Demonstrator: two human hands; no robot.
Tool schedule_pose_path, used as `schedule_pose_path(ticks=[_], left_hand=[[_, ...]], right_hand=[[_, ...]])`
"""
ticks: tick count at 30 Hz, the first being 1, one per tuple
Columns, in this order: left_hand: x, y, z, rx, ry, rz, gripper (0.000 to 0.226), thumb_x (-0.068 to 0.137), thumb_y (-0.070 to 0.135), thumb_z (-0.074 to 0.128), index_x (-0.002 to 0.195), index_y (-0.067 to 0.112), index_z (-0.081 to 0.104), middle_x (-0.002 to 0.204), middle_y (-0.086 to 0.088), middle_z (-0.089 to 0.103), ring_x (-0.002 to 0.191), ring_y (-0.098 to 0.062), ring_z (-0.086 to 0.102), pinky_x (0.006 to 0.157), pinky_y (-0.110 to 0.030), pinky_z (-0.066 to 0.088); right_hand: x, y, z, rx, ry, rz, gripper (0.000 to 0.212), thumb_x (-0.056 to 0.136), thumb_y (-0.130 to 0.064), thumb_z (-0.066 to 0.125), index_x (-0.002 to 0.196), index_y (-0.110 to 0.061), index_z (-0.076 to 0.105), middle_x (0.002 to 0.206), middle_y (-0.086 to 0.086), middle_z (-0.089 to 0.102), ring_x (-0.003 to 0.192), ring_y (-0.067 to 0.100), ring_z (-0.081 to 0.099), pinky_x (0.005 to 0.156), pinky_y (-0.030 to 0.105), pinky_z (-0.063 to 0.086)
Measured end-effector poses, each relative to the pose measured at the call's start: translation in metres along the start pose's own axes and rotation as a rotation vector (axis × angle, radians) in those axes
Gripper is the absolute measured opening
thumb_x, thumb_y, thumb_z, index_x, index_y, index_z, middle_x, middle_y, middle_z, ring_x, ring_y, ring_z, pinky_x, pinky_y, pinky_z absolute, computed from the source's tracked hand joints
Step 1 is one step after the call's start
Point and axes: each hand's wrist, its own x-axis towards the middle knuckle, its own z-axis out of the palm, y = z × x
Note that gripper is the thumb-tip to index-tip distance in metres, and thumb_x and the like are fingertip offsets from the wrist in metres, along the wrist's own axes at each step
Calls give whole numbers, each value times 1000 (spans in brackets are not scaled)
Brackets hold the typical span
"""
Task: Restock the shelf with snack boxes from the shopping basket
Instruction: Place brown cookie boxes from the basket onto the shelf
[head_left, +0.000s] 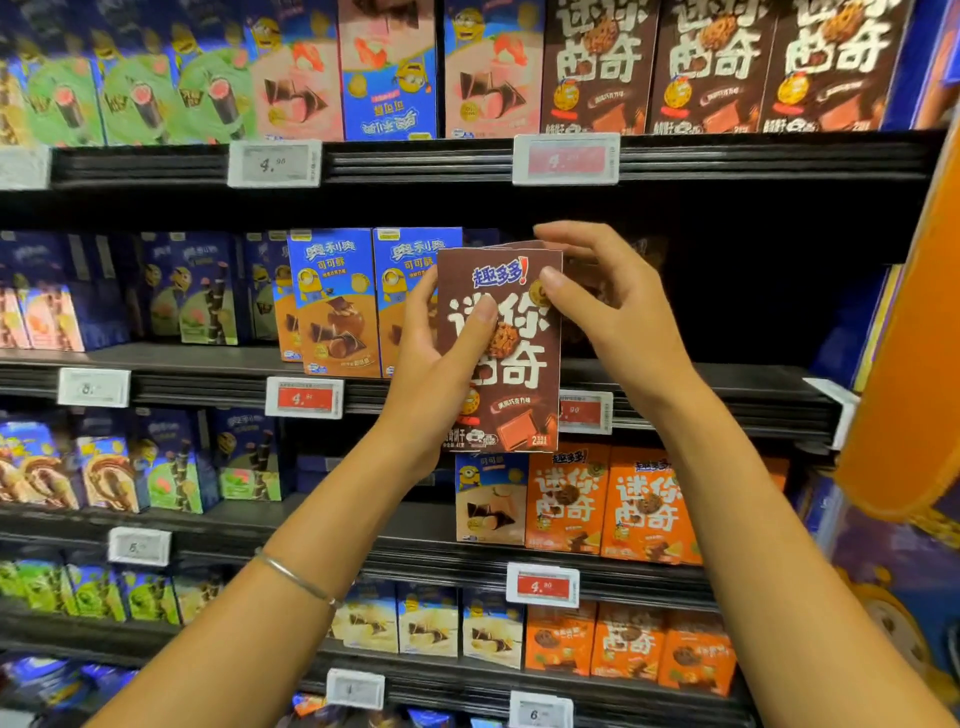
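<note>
The brown snack box (511, 374) is held upright in the air in front of the middle shelf (727, 387), its printed face turned to the camera and its lower edge hanging down past the shelf's front rail. The left hand (436, 358) grips the box's left side, thumb laid across the front and the other fingers hidden behind. The right hand (608, 306) pinches the top right corner, thumb on the face and fingers curled over the top edge. A second brown edge peeks out behind the top of the box; whether that is another box I cannot tell. Behind the right hand the shelf bay is dark and looks unfilled. Just to the left stand two blue boxes (332, 301) at the shelf front, with a red price tag (304, 397) below them. Orange boxes (608, 504) fill the shelf beneath, and matching brown boxes (717, 67) line the shelf above. A thin bracelet (296, 577) circles the left wrist.
</note>
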Motion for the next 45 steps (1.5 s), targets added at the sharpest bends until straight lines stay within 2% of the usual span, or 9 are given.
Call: schedule_pose_path(ticks=[7, 13, 16, 22, 27, 33, 38, 42, 45], left_hand=[[-1, -1, 9, -10, -54, 12, 65, 101, 38, 68, 157, 33, 36, 131, 2, 70, 105, -16, 77, 72, -26, 63], [1, 2, 24, -35, -46, 94, 63, 103, 36, 65, 157, 35, 31, 139, 6, 63, 117, -12, 72, 79, -26, 63], [4, 5, 29, -40, -48, 108, 69, 100, 42, 66, 157, 41, 26, 140, 10, 60, 119, -9, 70, 78, -24, 62], [10, 2, 37, -127, -84, 44, 63, 103, 54, 49, 159, 35, 26, 143, -2, 61, 117, -18, 73, 84, -33, 64], [10, 0, 45, -81, -78, 81, 63, 105, 64, 25, 158, 33, 35, 153, -9, 54, 134, -28, 62, 108, -57, 53], [15, -14, 36, 72, 50, 184, 41, 114, 17, 41, 147, 39, 35, 143, 6, 55, 115, -2, 68, 83, -22, 61], [15, -19, 22, 46, 112, 159, 45, 113, 16, 44, 150, 40, 38, 147, 4, 54, 127, -17, 64, 98, -45, 61], [14, -18, 22, 22, 116, 177, 44, 113, 15, 46, 142, 47, 42, 127, 28, 61, 115, -6, 69, 82, -29, 63], [14, -16, 24, -9, 99, 169, 44, 113, 16, 46, 135, 54, 43, 135, 15, 61, 112, -6, 71, 75, -23, 61]], right_hand=[[-7, 6, -7, -59, 39, 83, 20, 101, -22, 60, 120, -25, 58, 125, 3, 63, 117, 22, 63, 90, 41, 59], [-28, 7, -12, -67, 90, 199, 50, 93, -33, 70, 136, -27, 47, 122, 2, 58, 104, 10, 67, 72, 21, 59], [-38, 9, -15, -109, 69, 279, 44, 90, -37, 73, 127, -21, 55, 117, -2, 64, 101, 3, 67, 71, 20, 59], [-42, 6, -29, -11, 70, 392, 32, 93, -32, 69, 121, -21, 59, 118, 5, 67, 103, 11, 71, 77, 34, 63], [-43, 7, -37, 127, 94, 453, 31, 94, -29, 68, 121, -16, 61, 115, 2, 72, 105, 14, 72, 80, 38, 62], [-39, 17, -66, 140, 170, 463, 28, 96, -23, 66, 122, -11, 63, 114, 4, 74, 103, 17, 73, 81, 42, 62], [-29, 45, -116, -67, 439, 429, 27, 99, -20, 63, 126, -16, 61, 115, -1, 71, 97, 12, 73, 72, 29, 61], [-5, 79, -131, -295, 544, 481, 31, 99, -22, 63, 129, -15, 56, 118, 5, 68, 91, 12, 69, 70, 32, 59], [11, 99, -135, -370, 558, 560, 28, 99, -19, 59, 125, -10, 56, 118, 16, 68, 99, 30, 69, 80, 42, 59]])
